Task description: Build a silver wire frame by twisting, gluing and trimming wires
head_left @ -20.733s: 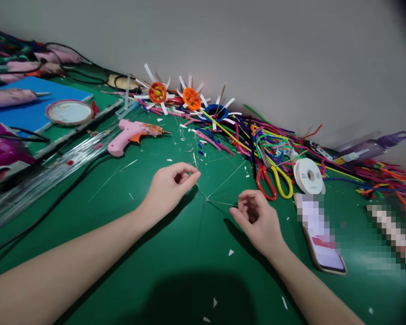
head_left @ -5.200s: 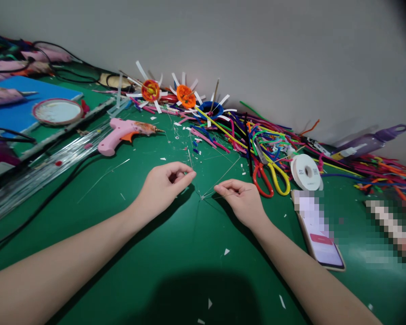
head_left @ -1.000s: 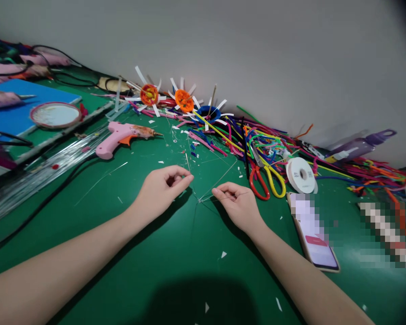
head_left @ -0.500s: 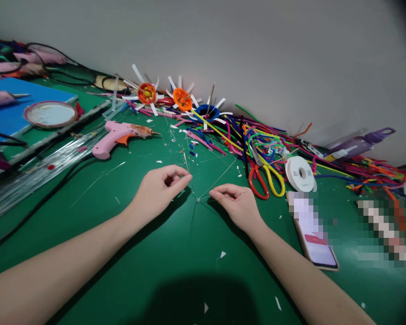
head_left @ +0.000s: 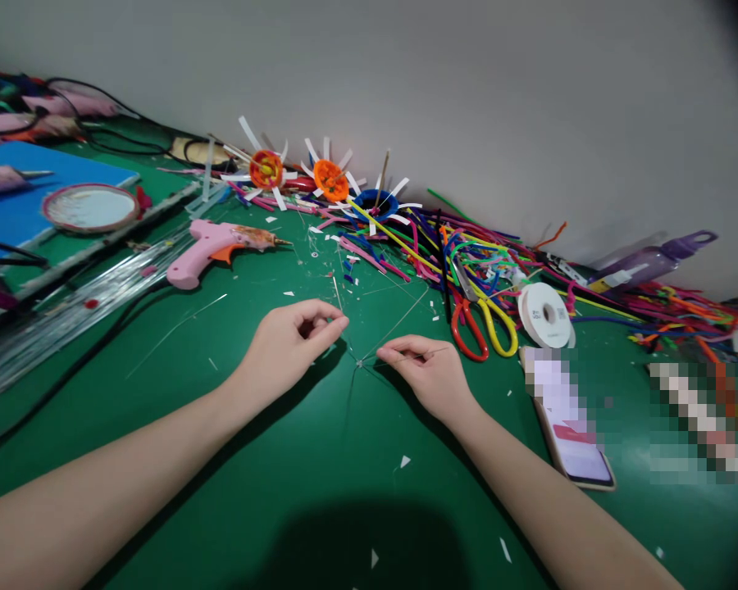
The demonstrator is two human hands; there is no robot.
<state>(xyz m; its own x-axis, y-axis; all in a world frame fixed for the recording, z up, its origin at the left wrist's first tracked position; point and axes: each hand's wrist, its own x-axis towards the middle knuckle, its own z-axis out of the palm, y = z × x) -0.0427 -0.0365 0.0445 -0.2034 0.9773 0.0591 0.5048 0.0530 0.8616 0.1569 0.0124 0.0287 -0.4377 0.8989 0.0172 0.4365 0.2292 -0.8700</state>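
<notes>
Thin wires meet at a small joint [head_left: 360, 363] low over the green table, spreading outward like spokes. My left hand [head_left: 300, 340], to the left of that joint, is closed in a pinch on one thin wire that stands up past the fingertips. On the other side my right hand [head_left: 423, 369] pinches another thin wire, whose end shows across the fingers. Whether the wires are metal or clear plastic is hard to make out. Scissors [head_left: 485, 328] with one red and one yellow handle lie just beyond my right hand.
A pink glue gun [head_left: 206, 250] lies at the left, its cord running toward me. Flower-like pieces [head_left: 330, 180] with white strips stand at the back by colourful pipe cleaners [head_left: 485, 254]. At the right are a white spool [head_left: 536, 315], a phone [head_left: 569, 426] and a purple bottle [head_left: 645, 266].
My right hand has shifted very slightly left toward the wire joint. My left hand keeps almost the same place and pinch.
</notes>
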